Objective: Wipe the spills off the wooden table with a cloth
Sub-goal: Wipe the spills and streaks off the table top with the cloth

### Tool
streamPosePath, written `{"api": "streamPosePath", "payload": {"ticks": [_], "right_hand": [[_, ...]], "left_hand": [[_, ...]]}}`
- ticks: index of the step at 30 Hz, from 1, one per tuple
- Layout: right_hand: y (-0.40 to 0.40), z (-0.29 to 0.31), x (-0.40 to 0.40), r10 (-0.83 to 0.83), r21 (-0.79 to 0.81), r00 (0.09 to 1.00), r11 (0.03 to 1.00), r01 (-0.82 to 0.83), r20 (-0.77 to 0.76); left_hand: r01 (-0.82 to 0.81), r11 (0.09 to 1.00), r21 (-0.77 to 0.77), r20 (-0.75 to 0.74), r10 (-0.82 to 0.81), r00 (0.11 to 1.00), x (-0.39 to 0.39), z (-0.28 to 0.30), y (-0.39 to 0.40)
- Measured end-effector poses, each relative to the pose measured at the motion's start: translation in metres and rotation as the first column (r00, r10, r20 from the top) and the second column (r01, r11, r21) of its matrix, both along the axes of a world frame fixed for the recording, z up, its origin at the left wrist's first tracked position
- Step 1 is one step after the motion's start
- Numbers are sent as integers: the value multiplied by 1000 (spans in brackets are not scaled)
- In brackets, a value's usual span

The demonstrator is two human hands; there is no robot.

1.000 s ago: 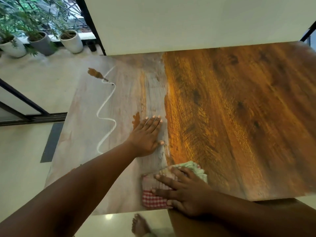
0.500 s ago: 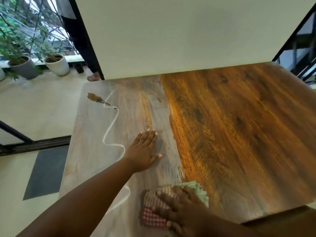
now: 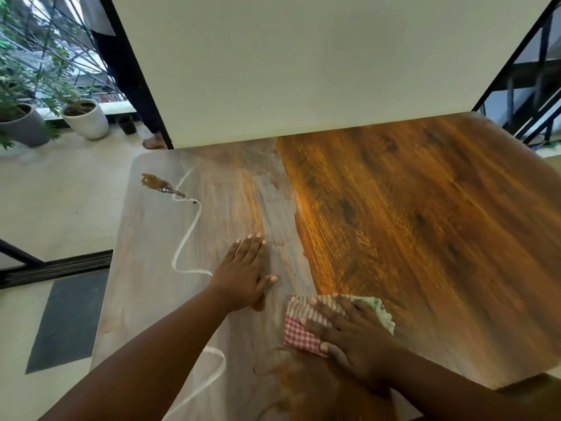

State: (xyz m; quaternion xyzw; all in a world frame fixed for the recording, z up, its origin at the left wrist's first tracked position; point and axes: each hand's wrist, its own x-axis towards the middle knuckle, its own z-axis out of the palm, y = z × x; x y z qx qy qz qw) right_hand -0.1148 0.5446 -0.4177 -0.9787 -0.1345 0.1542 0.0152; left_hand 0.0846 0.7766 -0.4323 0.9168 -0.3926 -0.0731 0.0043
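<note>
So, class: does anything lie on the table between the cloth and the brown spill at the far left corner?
Yes. The left hand rests flat on the table, roughly between the cloth under the right hand and the brown spill.

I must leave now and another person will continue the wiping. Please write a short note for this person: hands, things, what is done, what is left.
Left hand: flat on the wooden table, fingers straight, holds nothing.
Right hand: presses the checked cloth flat near the front edge.
Done: the right side looks wet and dark, apparently wiped.
Left: the brown spill at the far left corner, the wavy white line running from it towards the front, and a brown smear just in front of the cloth.
</note>
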Motion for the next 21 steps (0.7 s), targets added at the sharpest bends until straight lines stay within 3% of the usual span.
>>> {"api": "streamPosePath", "payload": {"ticks": [2,4,8,12,16,21], "right_hand": [[11,-2,5,-65,2,996,998,65,54],[19,-3,-7,-72,-58,997,996,72,-6],[12,-28,-67,223,-109,975,969,-224,-16],[-10,-33,-72,376,-80,927,924,-374,-1],[-6,-32,-65,344,-22,939,939,-344,2],[15,-17,-44,175,104,984,979,-176,26]], "left_hand": [[-9,1000,20,-12,10,1000,3,1,-2],[-23,999,42,-12,24,1000,7,3,-4],[-80,995,55,16,79,997,15,7,-10],[-123,990,65,-1,124,992,10,7,-13],[-131,989,61,-20,133,991,4,7,-13],[-107,993,43,2,107,994,10,8,-22]]}}
